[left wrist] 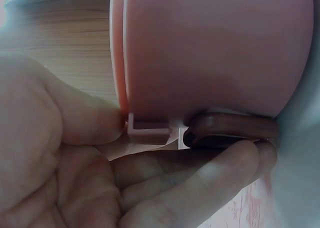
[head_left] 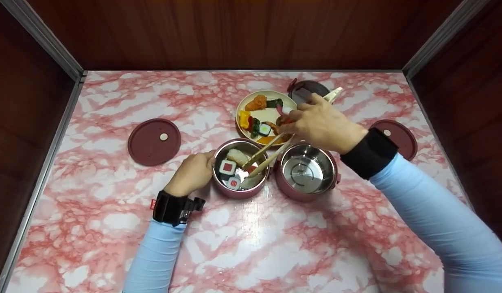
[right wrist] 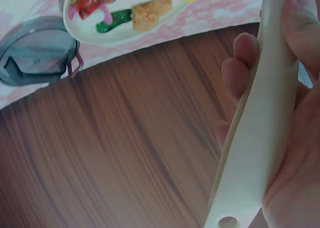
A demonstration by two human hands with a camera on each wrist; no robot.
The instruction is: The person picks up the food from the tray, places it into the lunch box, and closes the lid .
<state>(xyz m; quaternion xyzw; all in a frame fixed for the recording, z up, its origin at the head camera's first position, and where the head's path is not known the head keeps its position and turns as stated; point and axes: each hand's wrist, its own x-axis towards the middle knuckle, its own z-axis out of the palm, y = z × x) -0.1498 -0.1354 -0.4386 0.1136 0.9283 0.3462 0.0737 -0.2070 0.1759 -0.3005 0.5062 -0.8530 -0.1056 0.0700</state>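
Note:
My left hand [head_left: 193,174] holds the side of the left pink lunch container [head_left: 241,194]; in the left wrist view its thumb is at the rim and its fingers curl at a dark red clip [left wrist: 230,130]. My right hand [head_left: 322,122] grips cream tongs [right wrist: 260,123], whose two arms slant down into that container. Their tips are among toy sushi: a pale oblong piece [head_left: 237,156], a square roll [head_left: 227,167] with a red centre and a round roll [head_left: 234,183]. Something reddish shows between the tips.
A second pink container [head_left: 304,195] with a steel inside stands just right. Behind both is a cream plate [head_left: 271,116] of toy food, partly hidden by my right hand. A dark see-through lid [right wrist: 37,48] lies beyond it. Dark red round lids [head_left: 153,144] lie left and right.

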